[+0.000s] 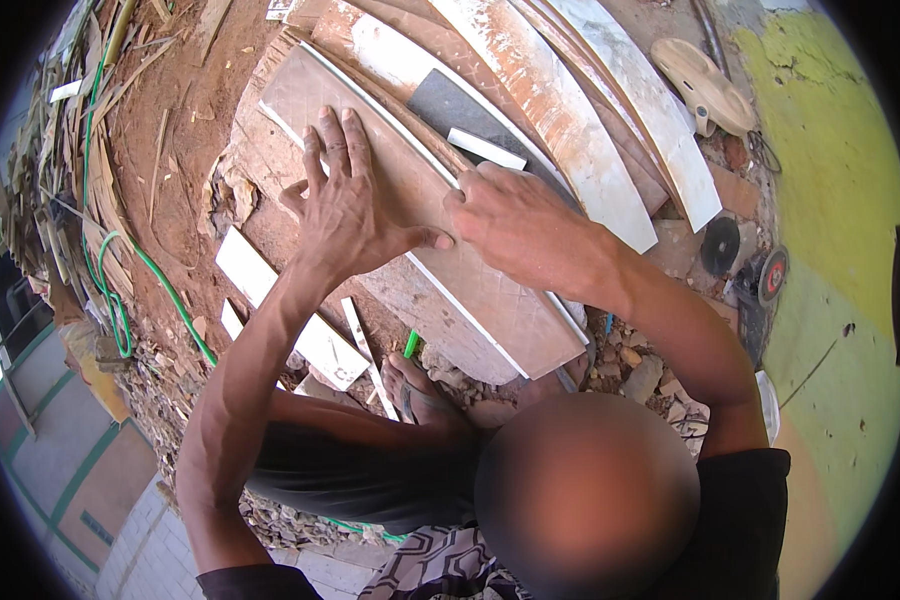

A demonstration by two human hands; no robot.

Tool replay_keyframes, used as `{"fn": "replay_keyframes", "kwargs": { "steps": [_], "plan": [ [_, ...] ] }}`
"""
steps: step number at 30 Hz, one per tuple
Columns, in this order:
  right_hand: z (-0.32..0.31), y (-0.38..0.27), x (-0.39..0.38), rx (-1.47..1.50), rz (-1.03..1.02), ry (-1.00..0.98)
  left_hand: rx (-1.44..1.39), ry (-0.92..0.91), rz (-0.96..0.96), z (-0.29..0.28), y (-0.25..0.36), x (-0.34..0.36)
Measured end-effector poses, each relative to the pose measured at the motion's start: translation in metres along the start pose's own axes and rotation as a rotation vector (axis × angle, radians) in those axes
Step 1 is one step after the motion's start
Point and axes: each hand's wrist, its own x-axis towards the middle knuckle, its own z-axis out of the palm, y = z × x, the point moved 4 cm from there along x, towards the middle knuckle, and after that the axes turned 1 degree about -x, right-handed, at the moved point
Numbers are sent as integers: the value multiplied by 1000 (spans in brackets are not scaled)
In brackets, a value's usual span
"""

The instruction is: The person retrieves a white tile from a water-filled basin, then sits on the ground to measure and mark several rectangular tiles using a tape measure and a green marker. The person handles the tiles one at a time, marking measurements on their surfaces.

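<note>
A long tile strip [490, 315] with its brownish unglazed side up and white edges lies slantwise across a rough stone slab [435, 325]. My left hand [345, 215] presses flat on it, fingers spread and thumb stretched toward the right hand. Against the strip's right-hand edge, my right hand [515, 225] is closed with the fingers curled under. Whatever it pinches is hidden by the fingers. Just beyond that hand, a small white offcut [487, 149] rests on a dark grey piece [450, 105].
Long white-faced tile strips [610, 150] lie at the far right. An angle grinder [763, 280], a dark disc [720, 246] and a beige moulded object [703, 85] are near the yellow-green wall [830, 200]. White offcuts [320, 350], a green hose [165, 285] and wood scraps [70, 150] lie left.
</note>
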Motion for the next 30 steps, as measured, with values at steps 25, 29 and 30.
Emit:
{"fn": "replay_keyframes", "kwargs": {
  "steps": [25,29,30],
  "plan": [
    [6,95,235,53,20,456,-120,-16,-20,3,-7,-2],
    [13,99,250,23,81,350,-109,-97,-89,-1,-2,-1],
    [8,86,250,23,97,292,-106,-99,-103,-1,-7,-5]
  ]
}}
